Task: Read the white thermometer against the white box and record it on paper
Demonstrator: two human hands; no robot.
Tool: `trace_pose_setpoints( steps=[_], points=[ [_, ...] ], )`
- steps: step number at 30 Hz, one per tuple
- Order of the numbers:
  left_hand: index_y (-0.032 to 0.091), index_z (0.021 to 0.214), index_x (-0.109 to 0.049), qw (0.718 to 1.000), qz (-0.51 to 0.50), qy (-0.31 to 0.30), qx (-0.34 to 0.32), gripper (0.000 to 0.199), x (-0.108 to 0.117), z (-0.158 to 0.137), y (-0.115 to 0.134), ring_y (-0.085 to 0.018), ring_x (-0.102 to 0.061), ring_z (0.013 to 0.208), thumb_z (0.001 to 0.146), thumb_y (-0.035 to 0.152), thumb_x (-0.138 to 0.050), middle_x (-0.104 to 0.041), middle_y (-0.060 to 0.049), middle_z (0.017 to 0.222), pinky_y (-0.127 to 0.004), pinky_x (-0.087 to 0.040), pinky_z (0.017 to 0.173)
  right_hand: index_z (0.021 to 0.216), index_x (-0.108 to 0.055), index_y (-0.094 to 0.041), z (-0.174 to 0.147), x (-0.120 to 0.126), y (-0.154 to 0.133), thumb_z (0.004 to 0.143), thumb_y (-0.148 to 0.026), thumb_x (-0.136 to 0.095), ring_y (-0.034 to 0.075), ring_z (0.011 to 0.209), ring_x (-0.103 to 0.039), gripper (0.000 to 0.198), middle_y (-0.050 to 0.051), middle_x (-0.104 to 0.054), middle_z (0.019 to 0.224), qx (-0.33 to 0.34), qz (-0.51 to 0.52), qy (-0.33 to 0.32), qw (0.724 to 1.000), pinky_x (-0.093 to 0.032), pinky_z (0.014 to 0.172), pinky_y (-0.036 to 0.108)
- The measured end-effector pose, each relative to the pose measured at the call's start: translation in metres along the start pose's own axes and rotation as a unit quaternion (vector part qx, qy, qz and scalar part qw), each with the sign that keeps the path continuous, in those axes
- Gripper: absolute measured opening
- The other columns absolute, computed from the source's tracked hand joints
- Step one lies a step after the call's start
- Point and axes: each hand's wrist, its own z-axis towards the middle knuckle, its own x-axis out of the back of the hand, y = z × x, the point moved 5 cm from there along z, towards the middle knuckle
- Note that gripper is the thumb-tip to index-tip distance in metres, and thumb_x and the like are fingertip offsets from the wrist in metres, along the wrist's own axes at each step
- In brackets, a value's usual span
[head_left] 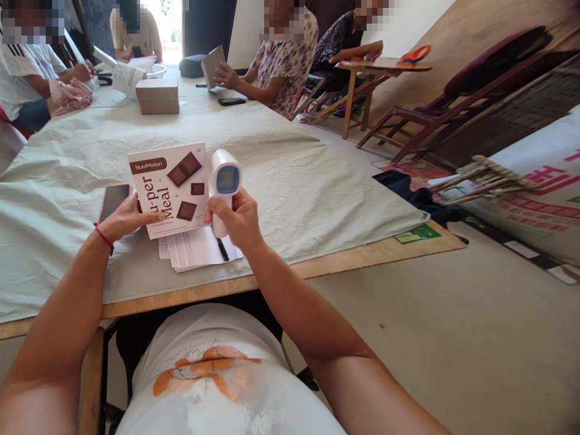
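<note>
My left hand (124, 217) grips the lower left edge of a white box (181, 208) printed with brown chocolate pieces and "NutriMotion", thumb across its front. My right hand (240, 220) is wrapped round the handle of a white infrared thermometer (225, 169), whose blue-framed screen faces me. The thermometer stands upright just right of the box, and whether the two touch I cannot tell. Under the box lie printed papers (185, 260) with a black pen (222, 249) on them. A phone (113, 202) rests on the cloth behind my left hand.
A pale green cloth (290, 157) covers the table, with its wooden edge (353, 260) near me. Farther back are a cardboard box (157, 98), another phone (231, 101) and several seated people, one holding a box (212, 65). At right stand a chair (453, 121) and a small table (385, 65).
</note>
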Motion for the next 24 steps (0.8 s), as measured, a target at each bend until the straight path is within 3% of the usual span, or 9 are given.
trace_pose_setpoints(
  steps=[4, 6, 9, 10, 12, 15, 18, 21, 24],
  points=[
    [0.018, 0.123, -0.064, 1.0, -0.002, -0.013, -0.003, 0.073, 0.001, 0.0, 0.001, -0.038, -0.068, 0.123, 0.062, 0.038, -0.097, -0.074, -0.015, 0.131, -0.052, -0.059, 0.103, 0.1, -0.061, -0.021, 0.033, 0.04, 0.005, 0.083, -0.054, -0.076, 0.017, 0.062, -0.063, 0.04, -0.001, -0.068, 0.073, -0.042, -0.187, 0.019, 0.981, -0.049, 0.061, 0.032],
    [0.018, 0.127, -0.063, 1.0, 0.002, -0.014, -0.011, 0.076, 0.001, 0.0, 0.002, -0.04, -0.068, 0.124, 0.061, 0.037, -0.097, -0.074, -0.015, 0.13, -0.054, -0.059, 0.103, 0.105, -0.067, -0.019, 0.043, 0.052, 0.01, 0.081, -0.04, -0.078, 0.023, 0.078, -0.07, 0.034, 0.006, -0.075, 0.086, -0.063, -0.389, 0.0, 0.919, -0.051, 0.07, 0.034],
    [0.018, 0.123, -0.064, 1.0, 0.002, -0.019, -0.015, 0.072, 0.001, 0.0, 0.002, -0.04, -0.069, 0.121, 0.062, 0.037, -0.097, -0.076, -0.015, 0.126, -0.054, -0.06, 0.101, 0.113, -0.072, -0.02, 0.042, 0.054, 0.024, 0.084, -0.035, -0.074, 0.031, 0.104, -0.072, 0.033, 0.013, -0.079, 0.107, -0.106, -0.608, -0.06, 0.784, -0.051, 0.085, 0.038],
    [0.018, 0.121, -0.065, 1.0, -0.001, -0.022, -0.015, 0.07, 0.0, 0.0, 0.002, -0.04, -0.07, 0.119, 0.062, 0.037, -0.097, -0.076, -0.015, 0.124, -0.053, -0.06, 0.1, 0.116, -0.072, -0.02, 0.039, 0.053, 0.028, 0.088, -0.037, -0.071, 0.033, 0.108, -0.071, 0.033, 0.015, -0.078, 0.112, -0.112, -0.642, -0.08, 0.754, -0.05, 0.089, 0.039],
    [0.017, 0.119, -0.065, 1.0, -0.007, -0.022, -0.02, 0.069, 0.0, 0.0, 0.002, -0.039, -0.071, 0.118, 0.061, 0.036, -0.097, -0.076, -0.016, 0.121, -0.052, -0.061, 0.099, 0.119, -0.072, -0.018, 0.032, 0.048, 0.033, 0.094, -0.041, -0.063, 0.034, 0.112, -0.07, 0.035, 0.018, -0.076, 0.118, -0.103, -0.676, -0.106, 0.722, -0.048, 0.094, 0.042],
    [0.018, 0.119, -0.065, 1.0, -0.01, -0.019, -0.019, 0.071, 0.0, 0.001, 0.001, -0.039, -0.071, 0.118, 0.059, 0.036, -0.098, -0.077, -0.015, 0.119, -0.051, -0.061, 0.099, 0.121, -0.073, -0.015, 0.026, 0.043, 0.031, 0.093, -0.037, -0.063, 0.037, 0.12, -0.063, 0.037, 0.022, -0.071, 0.126, -0.059, -0.696, -0.118, 0.706, -0.044, 0.101, 0.048],
    [0.019, 0.125, -0.064, 1.0, -0.006, -0.023, -0.01, 0.075, -0.001, 0.001, 0.0, -0.038, -0.071, 0.116, 0.06, 0.037, -0.097, -0.077, -0.014, 0.12, -0.049, -0.063, 0.094, 0.117, -0.075, -0.016, 0.022, 0.036, 0.021, 0.088, -0.021, -0.062, 0.035, 0.126, -0.058, 0.032, 0.019, -0.068, 0.133, 0.02, -0.663, -0.116, 0.739, -0.042, 0.104, 0.045],
    [0.019, 0.125, -0.062, 1.0, 0.006, -0.026, -0.006, 0.074, -0.001, 0.0, -0.002, -0.037, -0.073, 0.111, 0.062, 0.039, -0.096, -0.077, -0.013, 0.119, -0.046, -0.064, 0.086, 0.1, -0.077, -0.019, 0.013, 0.023, 0.016, 0.089, -0.015, -0.056, 0.026, 0.111, -0.065, 0.024, 0.013, -0.073, 0.116, 0.075, -0.594, -0.166, 0.784, -0.046, 0.096, 0.037],
    [0.019, 0.121, -0.063, 1.0, 0.017, -0.016, 0.007, 0.071, 0.001, -0.001, -0.005, -0.035, -0.074, 0.105, 0.062, 0.04, -0.095, -0.077, -0.012, 0.113, -0.045, -0.063, 0.082, 0.09, -0.075, -0.019, 0.003, 0.014, 0.022, 0.088, -0.02, -0.061, 0.024, 0.095, -0.067, 0.014, 0.01, -0.074, 0.1, 0.047, -0.581, -0.236, 0.777, -0.048, 0.086, 0.033]
  ],
)
